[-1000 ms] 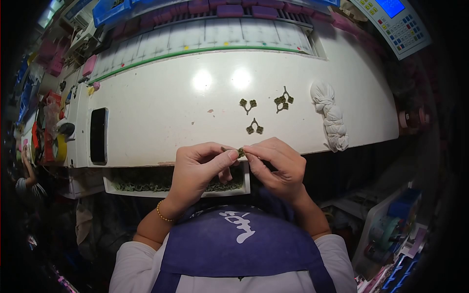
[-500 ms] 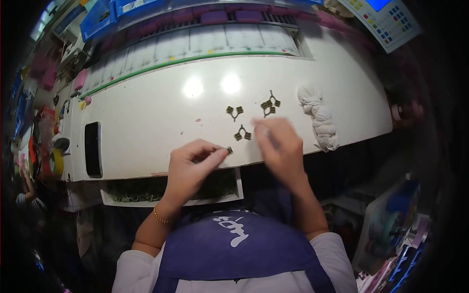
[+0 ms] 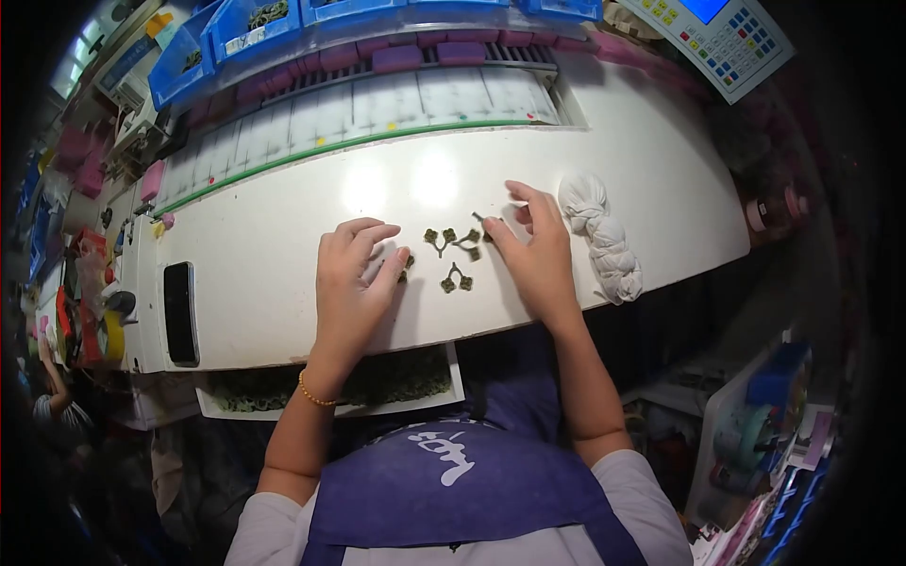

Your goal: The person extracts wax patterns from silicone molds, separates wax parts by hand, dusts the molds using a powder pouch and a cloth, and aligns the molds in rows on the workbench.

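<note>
Small dark Y-shaped pieces with clover-like ends lie in a loose group on the white worktop: an upper piece (image 3: 440,241), a lower piece (image 3: 457,279) and a middle piece (image 3: 469,243). My left hand (image 3: 351,278) is at the group's left, fingers apart, and its thumb partly covers another dark piece (image 3: 404,275). On the other side, my right hand (image 3: 543,255) has its fingers spread. Its thumb tip is at one more dark piece (image 3: 479,218), partly hidden; whether they touch I cannot tell.
A knotted white cloth bundle (image 3: 601,241) lies right of my right hand. At the left is a black phone (image 3: 180,313). An open drawer (image 3: 335,407) of dark green bits juts below the table edge. Blue bins (image 3: 260,28) and a keypad panel (image 3: 736,47) stand at the back.
The piece that my left fingers pinched is now down by the thumb, and those fingers have spread. The right-hand pieces have shifted left toward the others. The view has tilted slightly.
</note>
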`<control>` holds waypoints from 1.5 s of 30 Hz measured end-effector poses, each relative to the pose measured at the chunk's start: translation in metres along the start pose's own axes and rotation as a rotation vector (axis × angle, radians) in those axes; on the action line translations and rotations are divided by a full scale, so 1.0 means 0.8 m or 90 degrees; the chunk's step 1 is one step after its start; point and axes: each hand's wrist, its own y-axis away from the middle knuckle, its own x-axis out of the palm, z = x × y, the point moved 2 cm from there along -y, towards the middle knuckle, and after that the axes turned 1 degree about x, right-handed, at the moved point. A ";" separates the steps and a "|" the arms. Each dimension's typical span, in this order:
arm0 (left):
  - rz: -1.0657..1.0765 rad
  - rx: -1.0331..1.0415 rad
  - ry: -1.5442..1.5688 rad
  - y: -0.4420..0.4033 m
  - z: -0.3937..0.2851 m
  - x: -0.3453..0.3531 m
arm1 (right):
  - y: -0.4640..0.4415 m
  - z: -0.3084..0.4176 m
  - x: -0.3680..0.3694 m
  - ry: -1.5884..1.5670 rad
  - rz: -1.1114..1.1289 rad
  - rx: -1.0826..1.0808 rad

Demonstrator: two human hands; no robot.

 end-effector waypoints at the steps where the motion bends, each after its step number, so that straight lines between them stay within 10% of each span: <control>1: 0.000 0.024 -0.029 -0.001 0.000 0.002 | 0.007 0.011 -0.004 0.110 -0.042 -0.063; 12: 0.150 0.246 -0.238 -0.048 -0.021 0.052 | 0.008 -0.008 -0.018 0.290 0.022 -0.294; 27: 0.157 0.315 -0.157 -0.022 -0.075 0.034 | 0.042 0.025 -0.024 -0.047 0.039 -0.090; 36: 0.171 0.034 0.165 0.008 -0.067 0.010 | 0.059 0.029 -0.014 -0.334 0.123 0.051; 42: 0.170 0.049 0.102 0.016 -0.057 0.008 | 0.053 0.042 -0.018 -0.089 0.109 -0.131; 45: 0.109 0.089 -0.092 0.019 -0.036 -0.001 | 0.020 0.014 -0.034 0.326 -0.126 -0.215</control>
